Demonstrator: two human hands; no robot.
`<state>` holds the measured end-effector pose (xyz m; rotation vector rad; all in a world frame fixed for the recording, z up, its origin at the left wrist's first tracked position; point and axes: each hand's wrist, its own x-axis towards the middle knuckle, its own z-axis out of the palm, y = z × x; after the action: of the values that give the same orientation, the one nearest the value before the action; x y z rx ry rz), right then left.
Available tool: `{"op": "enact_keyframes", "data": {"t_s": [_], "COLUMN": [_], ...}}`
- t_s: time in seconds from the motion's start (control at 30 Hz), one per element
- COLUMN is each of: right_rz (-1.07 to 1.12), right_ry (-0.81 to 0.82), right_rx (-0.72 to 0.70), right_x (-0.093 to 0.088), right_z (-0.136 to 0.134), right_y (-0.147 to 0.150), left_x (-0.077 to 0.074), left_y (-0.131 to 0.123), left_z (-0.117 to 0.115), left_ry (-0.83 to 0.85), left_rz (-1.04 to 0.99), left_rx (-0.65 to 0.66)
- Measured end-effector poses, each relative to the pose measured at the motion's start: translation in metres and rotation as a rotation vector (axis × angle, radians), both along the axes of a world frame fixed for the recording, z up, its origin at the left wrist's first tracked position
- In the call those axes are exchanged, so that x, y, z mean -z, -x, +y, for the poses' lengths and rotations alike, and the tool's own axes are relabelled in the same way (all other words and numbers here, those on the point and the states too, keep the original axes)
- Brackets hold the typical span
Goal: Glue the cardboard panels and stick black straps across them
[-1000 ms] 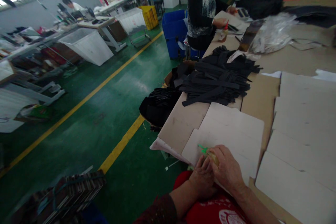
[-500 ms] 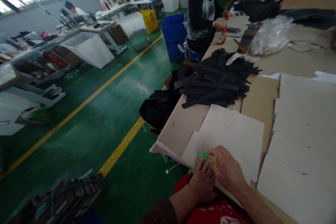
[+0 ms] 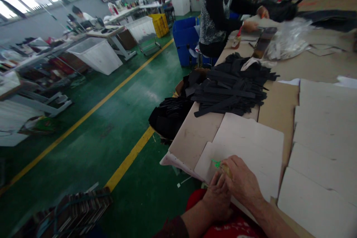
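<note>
My right hand point(image 3: 243, 179) is closed round a small yellowish tool point(image 3: 227, 171) with a ragged bright green end point(image 3: 216, 163). That end is over the near-left part of a pale flat panel point(image 3: 248, 137), at the table's edge. My left hand point(image 3: 218, 195) lies beside it, fingers stretched over the panel's near edge and close to the right hand's fingers. Whether the left fingertips pinch the edge cannot be made out. More pale panels point(image 3: 323, 148) overlap in a row on the right.
Black fabric strips point(image 3: 231, 85) are heaped beyond the panel, with more black pieces point(image 3: 170, 115) in a container beside the table. A co-worker point(image 3: 220, 11) handles a sheet farther along. Clear plastic point(image 3: 290, 39) lies crumpled there. A strapped stack point(image 3: 75, 212) stands on the floor, lower left.
The co-worker's hands have moved right and farther over the table, now with a sheet between them. My hands have hardly moved; the view has shifted slightly.
</note>
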<state>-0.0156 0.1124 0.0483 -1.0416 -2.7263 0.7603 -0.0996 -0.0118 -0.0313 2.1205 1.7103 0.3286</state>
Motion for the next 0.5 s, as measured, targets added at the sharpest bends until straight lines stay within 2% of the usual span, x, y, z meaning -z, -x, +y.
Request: {"op": "enact_keyframes", "data": {"t_s": [0.17,0.3,0.4,0.5], "right_rz": [0.002,0.054,0.127,0.206], "right_ry": [0.024,0.088,0.173,0.256], "right_rx": [0.021,0.062,0.136,0.269], "right_x": [-0.005,0.0,0.008,0.015], "right_z": [0.004,0.001,-0.001,0.002], "right_y": [-0.008,-0.009,-0.01,-0.017], "left_x": [0.005,0.003,-0.002,-0.007], "left_y": [-0.001,-0.002,-0.001,0.002], "left_z": [0.0,-0.001,0.0,0.002], "left_ry": [-0.006,-0.018,-0.007,0.027], "left_rz": [-0.006,0.016,0.033,0.034], "left_rx": [0.001,-0.007,0.009,0.02]}}
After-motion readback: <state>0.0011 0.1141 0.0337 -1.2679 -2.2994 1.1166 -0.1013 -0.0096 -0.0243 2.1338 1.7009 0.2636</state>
